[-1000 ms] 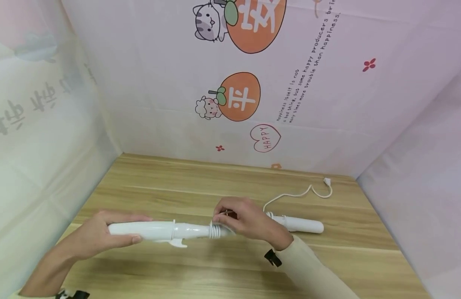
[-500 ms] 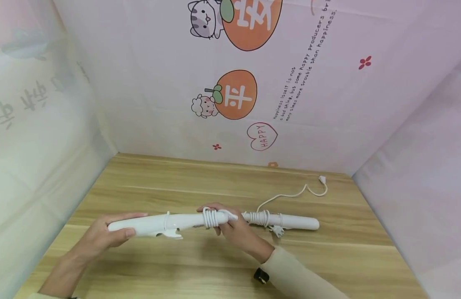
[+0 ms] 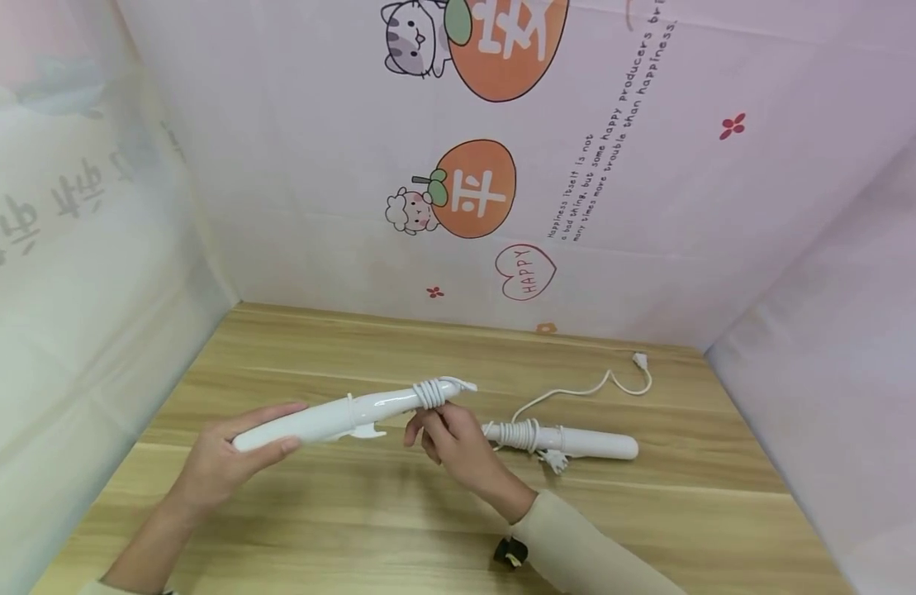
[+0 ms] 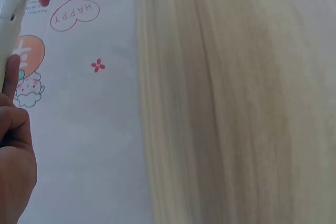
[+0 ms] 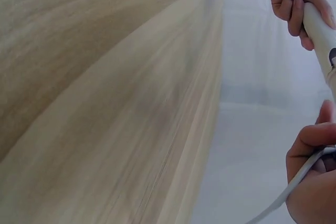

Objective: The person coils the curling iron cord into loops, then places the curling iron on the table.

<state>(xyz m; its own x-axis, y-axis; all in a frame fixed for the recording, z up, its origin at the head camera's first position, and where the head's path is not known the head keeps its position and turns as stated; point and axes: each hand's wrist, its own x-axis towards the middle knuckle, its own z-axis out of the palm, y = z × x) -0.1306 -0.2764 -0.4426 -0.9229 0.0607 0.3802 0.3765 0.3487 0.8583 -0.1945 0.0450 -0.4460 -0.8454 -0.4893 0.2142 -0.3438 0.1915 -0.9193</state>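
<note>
My left hand grips the thick end of a white curling iron, raised above the table and tilted up to the right. A small lever sticks out from its underside. White cord is wound in several turns about the thin end. Just below those turns is my right hand, its fingers curled. In the right wrist view a length of cord runs into the curled fingers of that hand. The left wrist view shows part of the iron at its left edge.
A second white curling iron, wrapped in cord, lies on the wooden table at right, its plug beside it. A loose cord with another plug stretches behind. Printed cloth walls enclose the table.
The curling iron's thin end has risen and tilted upward. My right hand has gone from above the thin end to below it, passing round it with the cord.
</note>
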